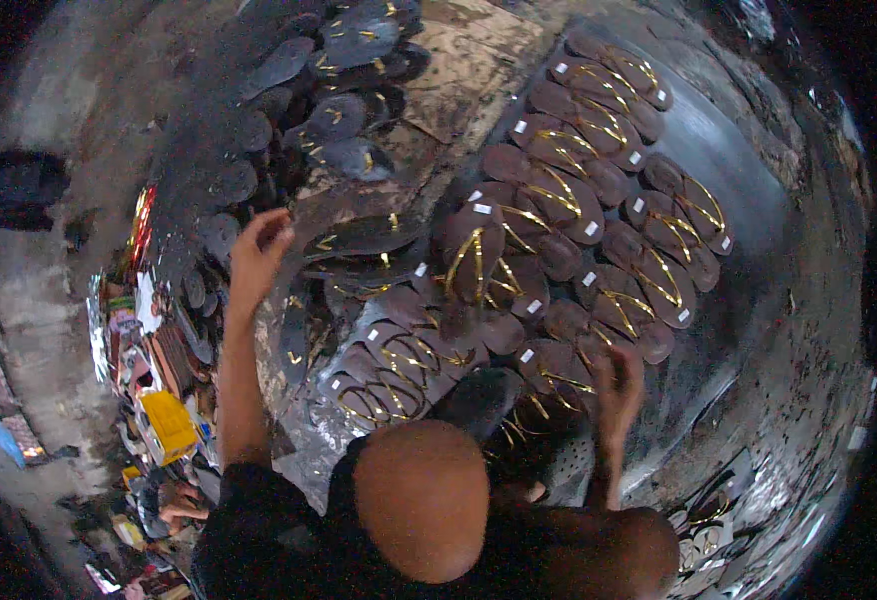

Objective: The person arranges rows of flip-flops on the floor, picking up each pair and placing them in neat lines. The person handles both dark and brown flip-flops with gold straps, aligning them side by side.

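My left hand (262,245) is raised over the left part of the workspace. Its loosely bent fingers stand apart from the thumb, and nothing shows between them. Near it lie black flip-flops with gold trim (369,232). My right hand (619,378) hovers at the lower edge of overlapping rows of brown flip-flops (559,195) with gold straps and small white labels. It is slightly blurred; a gap shows between thumb and fingers, with no held thing visible. Between my arms lie a dark sole (481,402) and a tight row of brown flip-flops (396,372).
More black flip-flops (359,42) are heaped at the upper left, beside a worn tan board (474,65). A shiny grey sheet (729,145) lies under the brown rows. At the lower left are a yellow box (169,427) and mixed clutter. Pale footwear (707,540) sits at the lower right.
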`<state>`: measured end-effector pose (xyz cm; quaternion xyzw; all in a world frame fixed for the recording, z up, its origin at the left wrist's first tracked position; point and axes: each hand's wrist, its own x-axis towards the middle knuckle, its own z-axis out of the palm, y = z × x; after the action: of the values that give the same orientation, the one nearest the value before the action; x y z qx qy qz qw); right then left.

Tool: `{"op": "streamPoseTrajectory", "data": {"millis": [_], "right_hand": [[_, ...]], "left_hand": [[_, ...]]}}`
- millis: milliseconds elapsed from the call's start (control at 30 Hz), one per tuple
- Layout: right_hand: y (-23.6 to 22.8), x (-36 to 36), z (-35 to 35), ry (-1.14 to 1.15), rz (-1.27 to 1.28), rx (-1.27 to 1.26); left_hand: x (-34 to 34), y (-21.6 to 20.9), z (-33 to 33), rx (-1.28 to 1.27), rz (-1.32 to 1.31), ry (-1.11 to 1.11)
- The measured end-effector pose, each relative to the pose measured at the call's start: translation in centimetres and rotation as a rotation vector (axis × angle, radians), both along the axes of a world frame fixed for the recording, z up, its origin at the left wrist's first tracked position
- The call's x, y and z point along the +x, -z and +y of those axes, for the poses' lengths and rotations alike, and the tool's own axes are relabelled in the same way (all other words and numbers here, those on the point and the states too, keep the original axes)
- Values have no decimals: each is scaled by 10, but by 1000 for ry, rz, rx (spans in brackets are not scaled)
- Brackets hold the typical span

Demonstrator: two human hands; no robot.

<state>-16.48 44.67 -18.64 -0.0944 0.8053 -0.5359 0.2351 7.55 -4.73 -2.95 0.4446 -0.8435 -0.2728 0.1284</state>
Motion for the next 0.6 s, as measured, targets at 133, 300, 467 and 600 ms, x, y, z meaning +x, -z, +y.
{"op": "streamPoseTrajectory", "data": {"millis": [133,300,467,600], "right_hand": [[4,71,-116,-542,-93,45],[31,67,-155,-558,-272,134],[-50,31,-138,-488,-236,-77],[-60,-58,-90,-431,132,84]], "left_hand": [[23,40,35,-84,-47,172],[-15,76,70,-115,42,362],[19,78,42,-95,5,254],[24,84,-22,-179,83,179]]}}
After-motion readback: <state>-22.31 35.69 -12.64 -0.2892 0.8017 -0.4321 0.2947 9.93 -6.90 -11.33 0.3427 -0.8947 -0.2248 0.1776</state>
